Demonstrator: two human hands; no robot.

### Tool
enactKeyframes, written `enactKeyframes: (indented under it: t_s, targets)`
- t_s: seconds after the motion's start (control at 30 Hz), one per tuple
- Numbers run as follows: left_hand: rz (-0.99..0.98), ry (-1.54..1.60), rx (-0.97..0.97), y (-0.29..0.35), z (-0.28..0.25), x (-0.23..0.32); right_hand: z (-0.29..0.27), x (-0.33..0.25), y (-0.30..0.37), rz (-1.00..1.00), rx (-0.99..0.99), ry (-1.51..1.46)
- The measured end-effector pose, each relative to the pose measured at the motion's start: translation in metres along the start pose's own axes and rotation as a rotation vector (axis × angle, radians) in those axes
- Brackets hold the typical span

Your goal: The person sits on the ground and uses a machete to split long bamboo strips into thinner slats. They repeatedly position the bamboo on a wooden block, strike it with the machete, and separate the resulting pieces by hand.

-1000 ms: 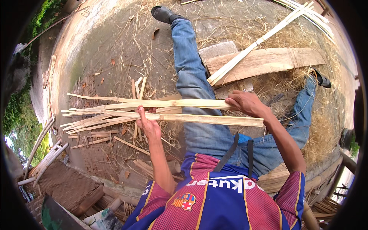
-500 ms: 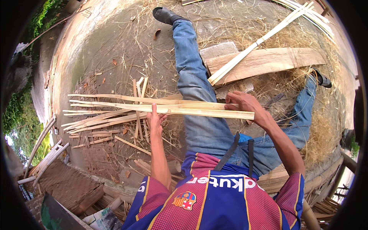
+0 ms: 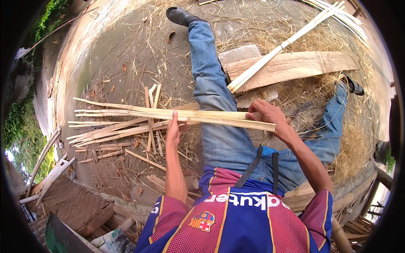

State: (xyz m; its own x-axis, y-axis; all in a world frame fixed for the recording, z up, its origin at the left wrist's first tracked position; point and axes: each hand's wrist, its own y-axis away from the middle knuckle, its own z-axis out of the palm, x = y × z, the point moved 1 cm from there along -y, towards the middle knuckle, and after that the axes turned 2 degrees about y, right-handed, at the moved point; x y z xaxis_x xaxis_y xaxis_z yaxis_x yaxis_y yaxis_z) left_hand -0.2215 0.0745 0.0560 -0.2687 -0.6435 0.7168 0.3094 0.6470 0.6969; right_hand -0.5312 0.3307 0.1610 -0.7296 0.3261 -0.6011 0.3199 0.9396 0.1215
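Observation:
Long pale bamboo strips (image 3: 219,117) lie crosswise over my left thigh, held between both hands. My left hand (image 3: 173,130) is closed around them near their middle, thumb lying along the top. My right hand (image 3: 266,114) grips the upper strip close to its right end, fingers bent over it. The lower strip's squared end sticks out below the right fingers. Their thin left ends spread over a pile of similar strips (image 3: 107,134) on the ground. What the left fingers do beneath the strips is partly hidden.
A wide wooden board (image 3: 295,67) rests on a pale block (image 3: 239,55) between my outstretched legs, with a split bamboo bundle (image 3: 270,57) across it. Fibre shavings (image 3: 350,139) cover the ground to the right. A dark narrow object (image 3: 300,110) lies beyond my right hand.
The held strips have come closer together, their left ends nearly overlapping. My left hand has moved slightly right along them, and the right end has shifted a little left.

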Motion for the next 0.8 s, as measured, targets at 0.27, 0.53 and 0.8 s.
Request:
enactKeyframes:
  t_s: [0.27,0.53,0.8]
  targets:
    - [0.9,-0.733,0.72,0.059,0.042,0.02,0.004,-0.002,0.007,-0.011,-0.05,0.075]
    - [0.827,-0.997,0.215,0.082,0.065,0.032,0.003,-0.009,0.008,-0.028,-0.012,0.118]
    - [0.979,-1.201,0.159,0.081,0.071,0.043,0.002,-0.01,0.009,-0.025,-0.031,0.133]
